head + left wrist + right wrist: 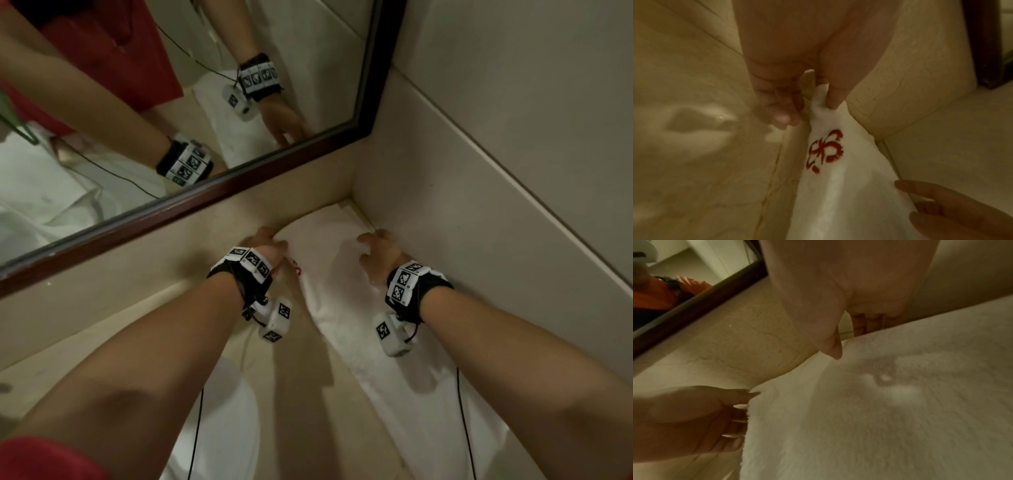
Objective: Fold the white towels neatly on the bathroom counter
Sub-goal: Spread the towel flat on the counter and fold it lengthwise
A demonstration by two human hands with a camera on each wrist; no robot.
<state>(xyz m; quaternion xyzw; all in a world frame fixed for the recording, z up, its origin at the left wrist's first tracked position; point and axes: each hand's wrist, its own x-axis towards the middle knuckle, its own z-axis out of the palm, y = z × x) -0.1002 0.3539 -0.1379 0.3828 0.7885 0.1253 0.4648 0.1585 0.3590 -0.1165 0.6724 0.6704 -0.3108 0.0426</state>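
**Both hands at the far end of the towel, in the counter's corner**

A long white terry towel [363, 308] with a small red embroidered emblem [825, 151] lies stretched along the beige stone bathroom counter [102, 342], its far end pushed into the corner where the beige tiled wall [479, 171] meets the low backsplash under the dark-framed mirror [212, 185]. The near end runs toward the person and out of view.

The left hand [270, 248] takes the towel's far left edge: in the left wrist view a fold of cloth is pinched between thumb and fingers [835, 95], just above the emblem. The right hand [378, 255] is at the far right corner with its fingers curled down over the end of the towel; the right wrist view shows the thumb tip resting on the pile and the fingers going behind the edge, so it appears to hold the cloth, though the grip itself is hidden.

The towel looks thick, soft and limp, light enough to lift by two corners, and it will sag between them. The fluffy pile should give fingers good purchase and is not fragile. The sensible holds are the two far corners, kept level so the edges meet squarely when the end is brought over. Another white cloth [222, 411] lies near the left forearm.
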